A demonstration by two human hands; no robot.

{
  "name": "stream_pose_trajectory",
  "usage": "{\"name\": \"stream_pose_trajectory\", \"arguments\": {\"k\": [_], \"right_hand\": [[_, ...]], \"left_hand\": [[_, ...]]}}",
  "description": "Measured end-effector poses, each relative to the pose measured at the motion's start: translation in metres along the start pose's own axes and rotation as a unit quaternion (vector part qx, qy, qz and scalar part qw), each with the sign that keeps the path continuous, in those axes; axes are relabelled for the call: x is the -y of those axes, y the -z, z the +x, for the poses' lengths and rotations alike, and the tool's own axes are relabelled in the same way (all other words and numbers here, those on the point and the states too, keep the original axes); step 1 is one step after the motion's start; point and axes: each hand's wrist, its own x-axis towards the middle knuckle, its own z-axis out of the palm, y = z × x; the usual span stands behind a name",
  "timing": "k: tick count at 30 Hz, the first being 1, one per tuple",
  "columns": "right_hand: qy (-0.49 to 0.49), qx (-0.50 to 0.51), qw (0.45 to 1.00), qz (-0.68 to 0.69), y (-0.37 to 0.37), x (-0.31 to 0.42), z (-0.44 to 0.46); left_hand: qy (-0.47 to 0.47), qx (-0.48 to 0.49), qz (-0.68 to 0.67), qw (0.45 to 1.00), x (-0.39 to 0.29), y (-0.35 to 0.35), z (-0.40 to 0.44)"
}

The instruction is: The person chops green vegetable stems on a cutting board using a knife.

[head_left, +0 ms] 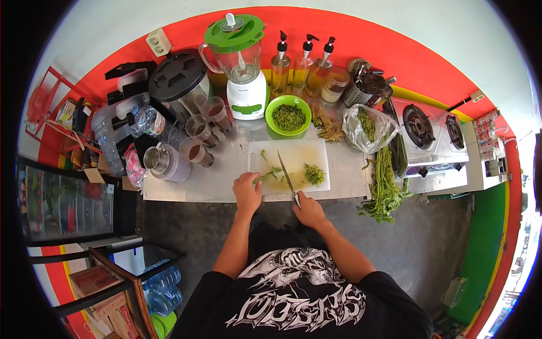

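Observation:
A white cutting board [305, 152] lies at the counter's front edge. On its left part, my left hand [247, 192] is closed on the end of some green stalks [270, 174]. My right hand [310, 210] grips the handle of a knife [285, 171], whose blade points away from me across the board, just right of the stalks. To the right of the blade sits a small pile of chopped greens [314, 174]. Behind the board, a green bowl [306, 121] holds more chopped greens.
A blender [247, 96], pump bottles [280, 70] and cut roots [327, 125] stand or lie behind the board. Cups [197, 152] and a metal-topped jug [167, 163] are left. Rightward are a plastic bag [370, 129], long leafy greens [385, 186] and a gas stove [432, 148].

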Motion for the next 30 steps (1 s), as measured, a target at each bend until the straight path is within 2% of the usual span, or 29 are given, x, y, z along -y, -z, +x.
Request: {"name": "stream_pose_trajectory", "arguments": {"k": [2, 6, 8, 12, 16, 24, 30], "right_hand": [[-0.009, -0.011, 1.0, 0.01, 0.001, 0.002, 0.001], [-0.028, -0.037, 0.999, 0.016, 0.001, 0.003, 0.003], [-0.038, -0.042, 0.998, 0.014, 0.002, 0.005, 0.004], [-0.053, -0.019, 0.997, -0.044, 0.003, 0.01, 0.004], [-0.072, 0.013, 0.992, -0.104, -0.002, 0.015, 0.002], [-0.086, 0.043, 0.988, -0.124, 0.003, 0.018, 0.025], [-0.097, 0.072, 0.985, -0.126, 0.002, 0.032, 0.019]], "left_hand": [[-0.007, -0.121, 0.119, 0.985, -0.016, 0.001, -0.005], [-0.075, -0.09, 0.045, 0.992, -0.033, -0.016, 0.01], [-0.139, -0.01, 0.017, 0.99, -0.033, -0.037, 0.018], [-0.181, -0.014, 0.03, 0.983, -0.036, -0.057, 0.023], [-0.19, 0.023, 0.048, 0.98, -0.03, -0.064, 0.022], [-0.206, -0.055, -0.011, 0.977, -0.032, -0.07, 0.014], [-0.185, -0.032, -0.019, 0.982, -0.038, -0.064, 0.017]]}}
